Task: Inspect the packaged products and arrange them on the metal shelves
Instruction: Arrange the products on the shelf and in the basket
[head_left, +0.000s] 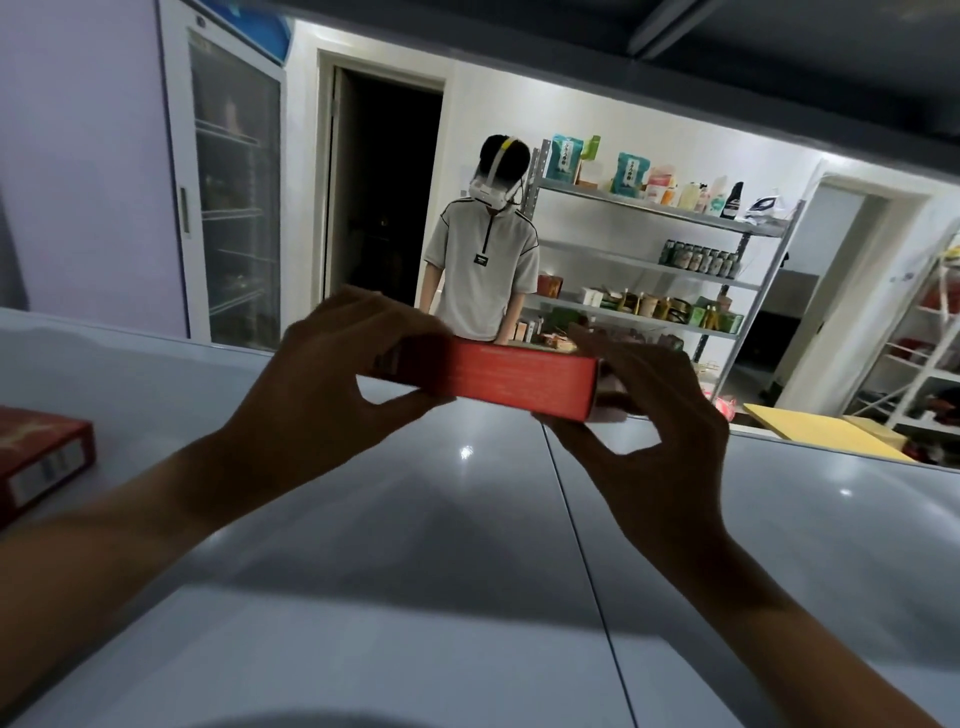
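Both my hands hold one red box (519, 376) level above the grey metal shelf (415, 545). My left hand (332, 384) pinches its left end between thumb and fingers. My right hand (660, 436) grips its right end, thumb underneath. The box's long red side with fine print faces me. A second red box (41, 457) lies flat on the shelf at the far left, with a white label on its end.
The shelf above (675, 67) hangs low over this one. Beyond it, a person in a grey shirt (483, 265) stands before a metal rack (665, 260) stocked with bags, bottles and cans. A glass-door cooler (234, 197) stands at the left.
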